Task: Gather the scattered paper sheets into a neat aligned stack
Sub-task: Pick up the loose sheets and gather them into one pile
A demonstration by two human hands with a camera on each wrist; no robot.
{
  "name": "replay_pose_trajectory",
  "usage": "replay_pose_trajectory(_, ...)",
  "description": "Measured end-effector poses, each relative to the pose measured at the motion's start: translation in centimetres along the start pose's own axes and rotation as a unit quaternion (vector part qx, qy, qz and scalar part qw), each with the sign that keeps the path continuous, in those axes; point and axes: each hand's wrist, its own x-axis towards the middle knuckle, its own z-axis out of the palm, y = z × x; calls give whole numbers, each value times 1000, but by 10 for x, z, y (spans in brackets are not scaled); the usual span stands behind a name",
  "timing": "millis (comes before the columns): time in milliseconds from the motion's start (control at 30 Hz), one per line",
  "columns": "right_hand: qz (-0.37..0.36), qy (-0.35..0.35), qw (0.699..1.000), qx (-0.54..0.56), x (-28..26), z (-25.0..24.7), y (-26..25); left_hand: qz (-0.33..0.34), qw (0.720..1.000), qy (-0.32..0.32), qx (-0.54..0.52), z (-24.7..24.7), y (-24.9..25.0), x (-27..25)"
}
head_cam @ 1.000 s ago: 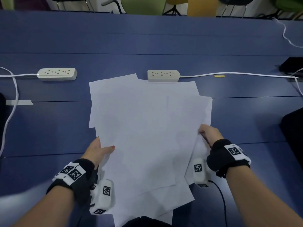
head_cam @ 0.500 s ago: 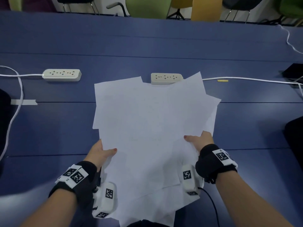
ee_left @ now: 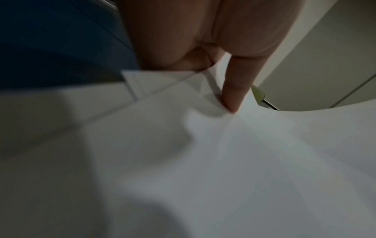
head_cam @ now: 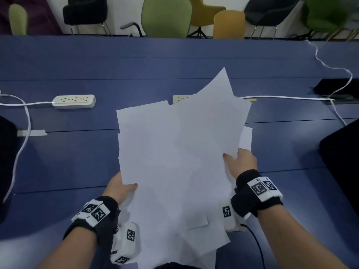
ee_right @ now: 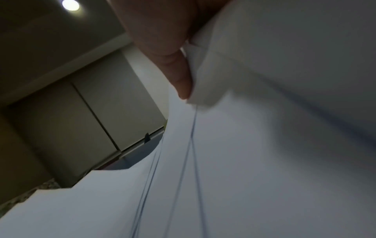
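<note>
Several white paper sheets (head_cam: 174,162) form a loose, fanned bundle lifted and tilted up off the blue table (head_cam: 68,162). Their corners stick out at different angles. My left hand (head_cam: 121,188) grips the bundle's left edge, thumb on top and fingers underneath. My right hand (head_cam: 240,161) grips the right edge the same way. In the left wrist view a finger (ee_left: 234,96) presses under the sheets (ee_left: 203,161). The right wrist view shows a finger (ee_right: 181,77) beneath offset sheet edges (ee_right: 244,153).
Two white power strips lie behind the paper, one at the left (head_cam: 74,101) and one (head_cam: 180,98) partly hidden by it, with white cables (head_cam: 287,97) trailing right. A strip of tape (head_cam: 32,133) and a dark object (head_cam: 338,90) sit near the table sides. Chairs (head_cam: 166,17) stand beyond.
The sheets have been lifted from lying flat on the table and tilted up. My right hand moved inward, and its thumb came on top of the right edge.
</note>
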Motion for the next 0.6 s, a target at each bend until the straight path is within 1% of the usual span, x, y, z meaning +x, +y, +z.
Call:
replay_pose_trajectory(133, -19, 47, 999, -7, -1, -18, -3, 10, 1000, 7, 27, 1, 0, 0)
replay_pose_trajectory(333, -53, 52, 994, -77, -4, -38, -6, 21, 999, 6, 44, 1, -1, 1)
replay_pose_trajectory(500, -79, 77, 985, -131, -10, -47, -7, 24, 997, 23, 70, 4, 3, -2)
replay_pose_trajectory(600, -95, 125, 980, -122, -12, -56, -6, 27, 996, 21, 81, 5, 4, -6)
